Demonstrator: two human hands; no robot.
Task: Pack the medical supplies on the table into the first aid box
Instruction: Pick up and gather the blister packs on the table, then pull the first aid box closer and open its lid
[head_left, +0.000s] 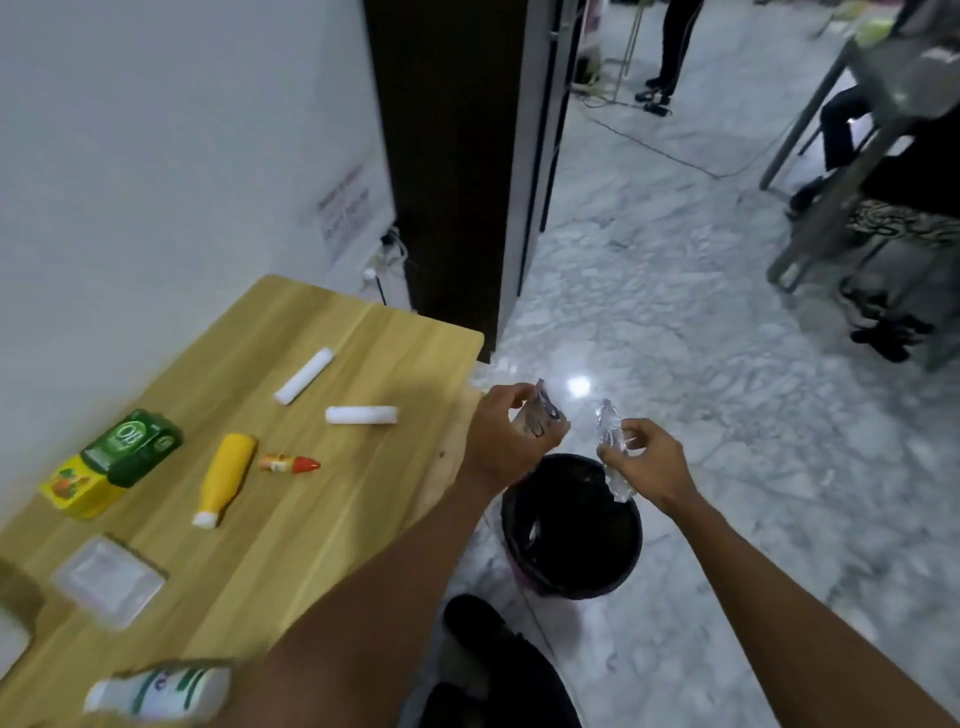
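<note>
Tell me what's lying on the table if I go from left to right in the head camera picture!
Yellow box → green box → yellow bottle → little red-capped tube → white roll. After the table edge come the left hand, then the right hand, both above the black bin.

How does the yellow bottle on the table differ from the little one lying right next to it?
The yellow bottle is much the larger; the small bottle is slim and short. The yellow bottle has a white cap pointing toward the camera; the small bottle has a red cap pointing right. Their bodies differ too: plain yellow against orange and white. Both lie on their sides on the wooden table.
</note>
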